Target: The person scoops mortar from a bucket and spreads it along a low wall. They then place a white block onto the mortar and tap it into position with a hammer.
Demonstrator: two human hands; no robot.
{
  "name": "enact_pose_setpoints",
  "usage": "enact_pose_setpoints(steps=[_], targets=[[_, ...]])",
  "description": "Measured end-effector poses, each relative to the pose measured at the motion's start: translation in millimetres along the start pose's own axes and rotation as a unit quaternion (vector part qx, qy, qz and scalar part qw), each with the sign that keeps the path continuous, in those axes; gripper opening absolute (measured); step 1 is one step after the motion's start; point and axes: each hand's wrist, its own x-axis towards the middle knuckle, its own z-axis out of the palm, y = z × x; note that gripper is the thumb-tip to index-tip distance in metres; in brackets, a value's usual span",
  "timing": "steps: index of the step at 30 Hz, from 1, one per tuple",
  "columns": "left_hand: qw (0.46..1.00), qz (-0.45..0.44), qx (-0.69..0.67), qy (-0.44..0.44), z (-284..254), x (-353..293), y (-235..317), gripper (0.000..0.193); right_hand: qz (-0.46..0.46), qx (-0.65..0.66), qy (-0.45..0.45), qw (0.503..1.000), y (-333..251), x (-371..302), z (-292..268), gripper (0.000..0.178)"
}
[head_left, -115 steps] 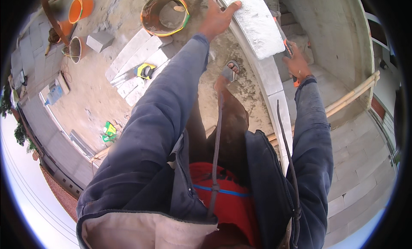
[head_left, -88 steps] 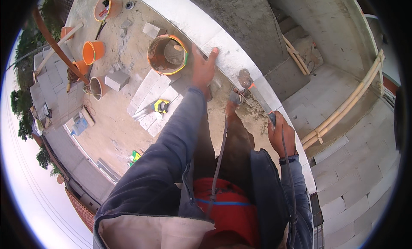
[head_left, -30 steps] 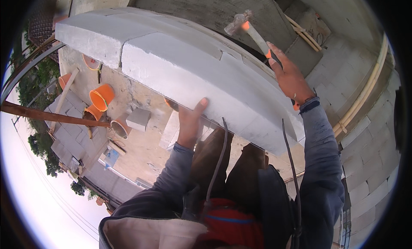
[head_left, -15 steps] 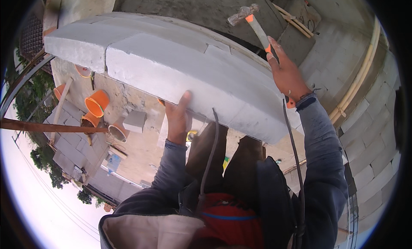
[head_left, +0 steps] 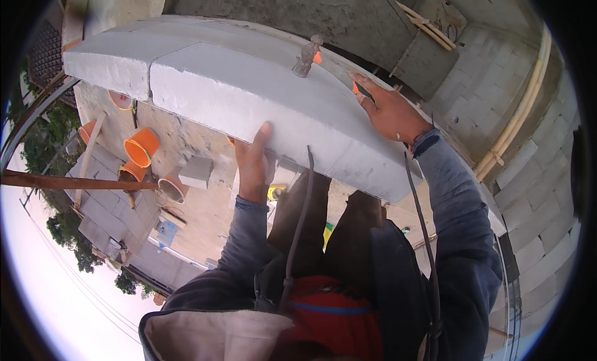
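A hammer with a worn metal head (head_left: 306, 57) and orange on its handle is in my right hand (head_left: 393, 115). Its head is over the top of a pale grey lightweight concrete block (head_left: 217, 81), touching or just above it. My right fingers wrap the handle, with the forefinger stretched along it. At the near face of the block my left hand (head_left: 252, 165) presses its thumb on the surface. The other left fingers bend round the lower edge and are partly hidden. Another pale block (head_left: 109, 69) adjoins on the left, a narrow joint between them.
Far below stand orange buckets (head_left: 142, 147) and a loose grey block (head_left: 196, 172). A rusty bar (head_left: 74, 182) crosses at the left. Beyond the wall is a grey rendered surface (head_left: 249, 6); pale pipes (head_left: 516, 118) run along the right. Dark cords hang before my body.
My right hand has moved left and toward me, bringing the raised hammer down to the block's top. The left hand has shifted slightly in the picture, its thumb still on the block.
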Motion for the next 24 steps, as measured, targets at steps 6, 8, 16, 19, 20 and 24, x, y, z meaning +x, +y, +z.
enact_pose_setpoints(steps=[6, 8, 16, 19, 20, 24], targets=[[1.000, 0.020, 0.008, -0.001, 5.0, -3.8, 1.6, 0.074, 0.027, 0.042, 0.094, 0.994, 40.5, -32.0, -6.7, 0.056], [0.999, 0.034, 0.011, 0.005, 2.8, -1.1, -4.3, 0.075, -0.011, 0.043, 0.150, 0.988, 63.7, -42.0, -3.5, 0.057], [0.997, 0.069, -0.024, 0.013, 16.6, -23.9, -23.6, 0.081, -0.014, -0.135, 0.067, 0.989, 67.2, -108.7, -4.4, 0.056], [0.995, 0.103, -0.001, -0.009, 14.6, -31.0, -40.3, 0.083, -0.026, -0.183, 0.124, 0.975, 30.3, -155.3, -2.5, 0.055], [0.995, 0.102, 0.014, 0.000, 17.9, -35.8, -37.4, 0.084, -0.099, -0.185, 0.174, 0.962, 33.9, -174.4, -4.9, 0.055], [0.993, 0.119, 0.023, -0.008, 14.4, -39.9, -47.0, 0.091, -0.297, -0.233, 0.319, 0.869, 46.6, -242.8, 3.6, 0.056]])
